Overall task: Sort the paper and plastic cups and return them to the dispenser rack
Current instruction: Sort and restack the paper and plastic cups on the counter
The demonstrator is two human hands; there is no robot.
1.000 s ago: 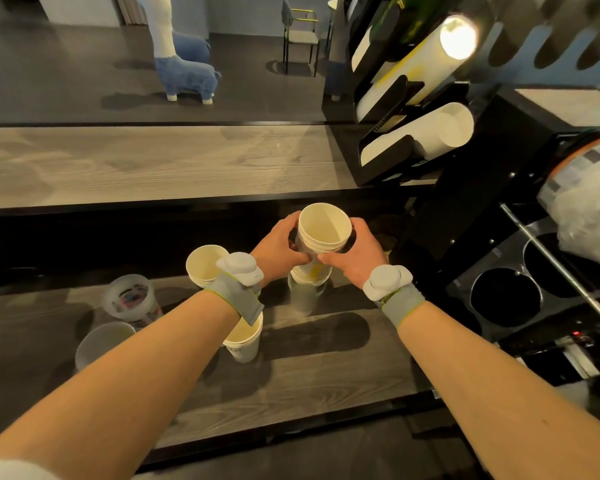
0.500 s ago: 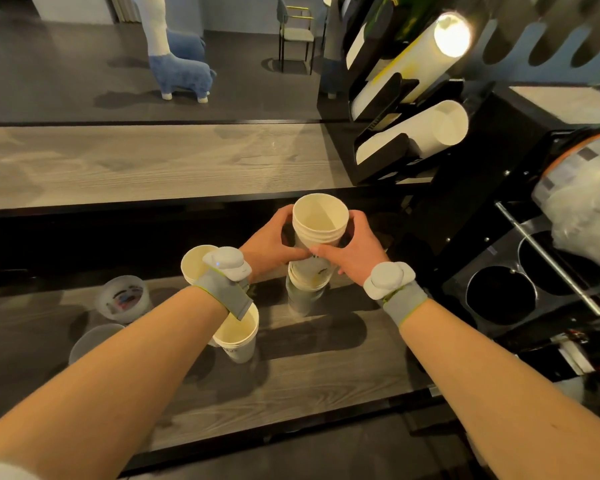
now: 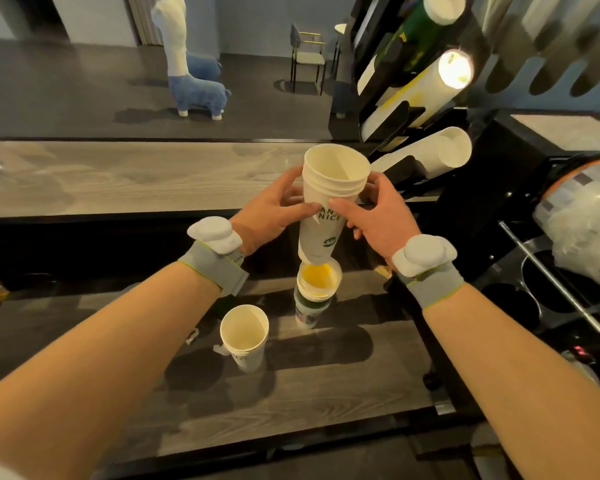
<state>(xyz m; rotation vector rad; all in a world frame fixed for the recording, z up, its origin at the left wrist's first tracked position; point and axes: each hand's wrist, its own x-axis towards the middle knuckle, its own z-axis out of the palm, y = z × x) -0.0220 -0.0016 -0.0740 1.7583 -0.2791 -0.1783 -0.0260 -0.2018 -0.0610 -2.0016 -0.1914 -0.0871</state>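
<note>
Both hands grip a nested stack of white paper cups (image 3: pixel 326 202) with green print, held in the air above the lower counter. My left hand (image 3: pixel 274 211) clasps its left side and my right hand (image 3: pixel 374 216) its right side, fingertips meeting in front. Directly below the stack's base stands another cup stack (image 3: pixel 314 296) with a yellow inside. A further white paper cup stack (image 3: pixel 245 336) stands to the lower left. The black dispenser rack (image 3: pixel 400 112) at upper right holds slanted tubes of white cups.
A raised wooden bar top (image 3: pixel 118 178) runs behind the lower grey counter (image 3: pixel 291 403). A black unit with round holes (image 3: pixel 548 299) and a metal rod sits at the right, below a bag of clear cups (image 3: pixel 582 223). A chair and a blue animal figure stand beyond.
Both hands have lifted the paper cup stack upward, clear of the stack beneath it. My view has shifted, and the plastic cups at the left are out of sight.
</note>
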